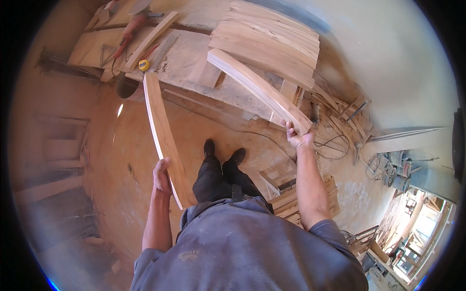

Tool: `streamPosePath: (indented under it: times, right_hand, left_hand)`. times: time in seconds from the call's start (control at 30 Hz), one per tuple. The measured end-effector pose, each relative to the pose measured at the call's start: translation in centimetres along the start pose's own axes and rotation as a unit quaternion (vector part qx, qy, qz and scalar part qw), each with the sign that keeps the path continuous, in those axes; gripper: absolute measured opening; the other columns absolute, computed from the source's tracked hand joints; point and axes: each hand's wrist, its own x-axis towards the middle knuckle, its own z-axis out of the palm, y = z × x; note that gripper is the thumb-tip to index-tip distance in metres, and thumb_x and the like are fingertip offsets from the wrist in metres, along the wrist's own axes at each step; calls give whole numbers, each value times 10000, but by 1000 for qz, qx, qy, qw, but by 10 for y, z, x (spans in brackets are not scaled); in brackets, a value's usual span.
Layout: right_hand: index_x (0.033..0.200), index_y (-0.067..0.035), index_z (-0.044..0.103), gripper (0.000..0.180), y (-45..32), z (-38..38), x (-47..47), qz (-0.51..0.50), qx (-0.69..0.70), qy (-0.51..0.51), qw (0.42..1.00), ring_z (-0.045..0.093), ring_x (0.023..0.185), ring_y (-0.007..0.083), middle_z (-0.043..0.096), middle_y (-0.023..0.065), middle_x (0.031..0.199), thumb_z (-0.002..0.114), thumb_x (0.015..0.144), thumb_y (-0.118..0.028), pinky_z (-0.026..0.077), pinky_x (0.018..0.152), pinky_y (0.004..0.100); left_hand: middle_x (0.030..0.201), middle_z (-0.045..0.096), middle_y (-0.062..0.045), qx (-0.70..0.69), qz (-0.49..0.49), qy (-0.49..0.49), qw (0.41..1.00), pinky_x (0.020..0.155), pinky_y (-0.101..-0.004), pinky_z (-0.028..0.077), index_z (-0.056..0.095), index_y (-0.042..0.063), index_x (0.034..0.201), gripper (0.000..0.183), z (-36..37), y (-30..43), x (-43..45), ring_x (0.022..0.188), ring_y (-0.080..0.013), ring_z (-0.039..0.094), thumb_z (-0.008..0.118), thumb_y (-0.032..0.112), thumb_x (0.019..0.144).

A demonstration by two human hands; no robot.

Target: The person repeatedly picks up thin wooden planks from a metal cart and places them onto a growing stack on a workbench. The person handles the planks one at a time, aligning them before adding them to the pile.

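My left hand (162, 176) grips a long wooden board (160, 120) by its edge near the lower end. That board points away from me, its far end close to the workbench's front edge. In my right hand (299, 135) is the near end of a second wooden piece (258, 85), thick and squared. It slants up to the left, over the workbench (178, 78), and its far end overlaps the stack of planks (269, 40) in the picture; whether it touches the stack I cannot tell. The fingers under each piece are partly hidden.
On the bench lie a red angle grinder (133, 31), a yellow tape measure (144, 65), a wooden strip (153, 40) and a small triangle square (106, 52). Offcuts (342, 116) pile up at the right. A cable (251, 132) crosses the floor. More cut timber (291, 203) stands beside my right leg.
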Motion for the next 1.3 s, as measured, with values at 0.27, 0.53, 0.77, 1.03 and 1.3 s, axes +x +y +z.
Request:
streamPosePath:
  times: [0.27,0.53,0.77,1.03,1.3]
  right_hand:
    - [1335,3,523,662,-38,7,13,-225,-33,60,972,664,914,443,640,260,1147,426,981,-548,586,633,422]
    - [1182,-37,596,330,-46,-7,26,-247,-113,96,958,694,830,315,691,188,1006,657,952,-266,566,665,385]
    - [1043,-74,610,328,-62,16,56,-200,-189,299,914,672,667,221,687,102,798,667,952,-384,525,589,371]
    - [965,-72,543,195,-81,26,113,-178,-101,362,910,693,766,246,698,144,842,498,1024,-252,538,641,382]
    - [1042,4,610,180,-26,-8,81,-193,-112,307,925,682,778,281,699,157,952,595,962,-157,567,694,402]
  left_hand:
    - [808,679,-142,56,10,-48,997,623,-416,565,637,23,1077,439,36,27,27,681,-286,664,601,398,850]
    - [912,705,-116,50,-47,-104,992,680,-395,588,645,32,1087,347,46,62,76,782,-265,692,615,297,865]
    - [933,689,-122,104,-47,-42,993,676,-386,585,620,27,1128,398,59,93,104,797,-254,686,642,314,854]
    - [870,676,-67,186,4,-24,982,640,-343,547,641,46,1066,355,57,105,131,745,-197,661,621,325,847]
    - [908,631,-61,526,76,-35,847,729,-316,515,576,-34,1167,499,69,106,124,816,-157,601,648,224,747]
